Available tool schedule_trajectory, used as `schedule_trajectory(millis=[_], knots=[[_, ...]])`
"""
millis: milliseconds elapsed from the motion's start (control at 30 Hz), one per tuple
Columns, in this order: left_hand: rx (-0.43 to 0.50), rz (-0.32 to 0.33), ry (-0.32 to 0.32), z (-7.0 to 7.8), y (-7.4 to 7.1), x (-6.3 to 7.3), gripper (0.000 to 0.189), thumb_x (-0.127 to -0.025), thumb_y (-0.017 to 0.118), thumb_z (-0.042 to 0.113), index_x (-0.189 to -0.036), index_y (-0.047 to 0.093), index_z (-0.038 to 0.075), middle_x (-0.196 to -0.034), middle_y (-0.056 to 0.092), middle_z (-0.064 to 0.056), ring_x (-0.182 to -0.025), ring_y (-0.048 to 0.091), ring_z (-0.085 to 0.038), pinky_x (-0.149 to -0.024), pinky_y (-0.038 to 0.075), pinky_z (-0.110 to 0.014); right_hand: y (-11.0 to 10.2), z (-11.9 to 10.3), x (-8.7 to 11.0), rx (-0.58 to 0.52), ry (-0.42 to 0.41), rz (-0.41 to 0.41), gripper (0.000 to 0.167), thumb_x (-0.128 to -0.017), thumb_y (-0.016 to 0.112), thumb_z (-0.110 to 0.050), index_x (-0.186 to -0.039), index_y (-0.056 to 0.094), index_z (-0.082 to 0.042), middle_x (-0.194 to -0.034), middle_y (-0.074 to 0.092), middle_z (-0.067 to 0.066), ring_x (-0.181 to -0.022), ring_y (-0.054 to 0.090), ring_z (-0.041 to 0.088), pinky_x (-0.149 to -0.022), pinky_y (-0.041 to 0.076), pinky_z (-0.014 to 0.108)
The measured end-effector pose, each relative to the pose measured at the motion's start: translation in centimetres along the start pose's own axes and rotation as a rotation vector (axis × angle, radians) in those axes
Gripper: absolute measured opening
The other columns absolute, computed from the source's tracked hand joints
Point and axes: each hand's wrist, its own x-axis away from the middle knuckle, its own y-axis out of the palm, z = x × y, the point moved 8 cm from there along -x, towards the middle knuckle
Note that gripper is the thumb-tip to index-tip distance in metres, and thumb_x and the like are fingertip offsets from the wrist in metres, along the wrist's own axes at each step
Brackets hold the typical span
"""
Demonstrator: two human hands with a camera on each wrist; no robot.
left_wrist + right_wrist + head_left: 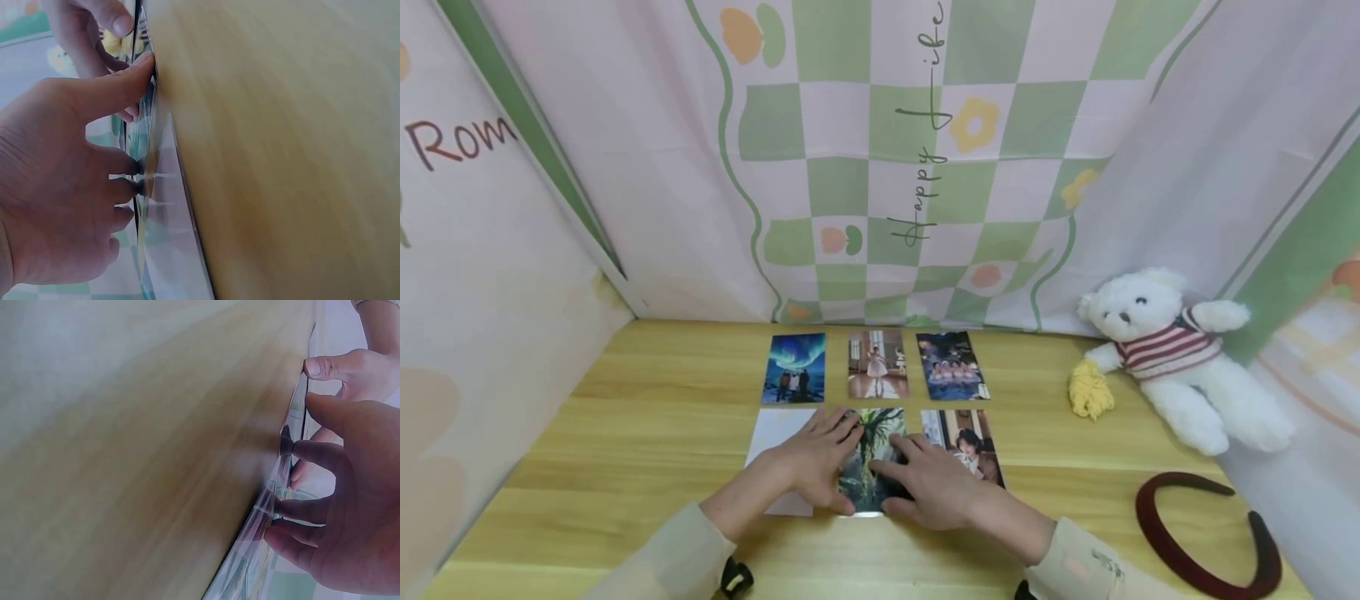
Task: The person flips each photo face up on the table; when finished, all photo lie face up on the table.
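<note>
A photo card with green hanging foliage lies on the table in the middle of the front row. My left hand rests over its left side, fingers spread, thumb at the lower left corner. On the right side, my right hand touches the card with its fingertips, thumb near the lower right corner. A white card lies partly under my left hand and wrist. Partly behind my right hand is a photo card of a seated person. In the left wrist view, the left thumb presses at the card's edge.
Three more photo cards form the back row: an aurora, a dancer and a night group scene. To the right sit a white teddy bear, yellow yarn and a dark red headband. A patterned curtain hangs behind.
</note>
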Motion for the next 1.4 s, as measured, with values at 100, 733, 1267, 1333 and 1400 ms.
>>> schedule_trajectory(millis=[100, 733, 1267, 1333, 1400], knots=[[-0.002, -0.017, -0.008, 0.6, -0.8, 0.6, 0.115, -0.082, 0.072, 0.073, -0.167, 0.022, 0.012, -0.178, 0.008, -0.011, -0.166, 0.002, -0.032, -0.135, -0.002, -0.061, -0.1, -0.1, -0.3, -0.006, -0.001, -0.001, 0.054, -0.103, 0.059, -0.047, -0.154, 0.052, -0.028, -0.166, 0.039, 0.019, -0.152, 0.04, 0.04, -0.12, 0.043, 0.06], [0.115, 0.052, -0.084, -2.7, -7.0, 6.3, 0.122, -0.074, 0.091, 0.046, -0.164, 0.022, 0.0, -0.175, 0.008, -0.022, -0.164, 0.005, -0.044, -0.134, 0.002, -0.064, -2.4, -1.9, -2.8, -0.207, -0.065, 0.173, 0.051, -0.106, 0.058, -0.027, -0.153, 0.05, -0.01, -0.158, 0.049, 0.023, -0.146, 0.047, 0.043, -0.12, 0.043, 0.062], [0.189, 0.004, -0.217, -10.3, -2.2, 9.1, 0.148, -0.056, 0.094, 0.063, -0.163, 0.018, -0.004, -0.174, 0.007, -0.026, -0.163, 0.007, -0.047, -0.133, 0.004, -0.065, -1.4, -6.1, -7.0, -0.881, 0.124, 0.095, 0.071, -0.103, 0.059, -0.028, -0.162, 0.026, -0.005, -0.166, 0.036, 0.025, -0.155, 0.036, 0.04, -0.127, 0.033, 0.06], [0.2, -0.003, -0.204, -10.1, -2.0, 9.1, 0.145, -0.058, 0.095, 0.06, -0.163, 0.018, -0.005, -0.174, 0.006, -0.027, -0.162, 0.008, -0.048, -0.132, 0.005, -0.067, -1.3, -6.0, -7.2, -0.967, 0.167, 0.114, 0.071, -0.101, 0.061, -0.026, -0.161, 0.028, -0.004, -0.167, 0.033, 0.027, -0.157, 0.032, 0.043, -0.128, 0.029, 0.062], [0.204, -0.007, -0.197, -9.6, -2.1, 9.2, 0.14, -0.061, 0.096, 0.054, -0.162, 0.02, -0.007, -0.173, 0.008, -0.029, -0.161, 0.009, -0.05, -0.132, 0.007, -0.068, -1.0, -5.9, -7.3, -1.112, 0.208, 0.13, 0.072, -0.1, 0.061, -0.023, -0.16, 0.028, -0.002, -0.168, 0.028, 0.03, -0.157, 0.029, 0.046, -0.128, 0.029, 0.064]])
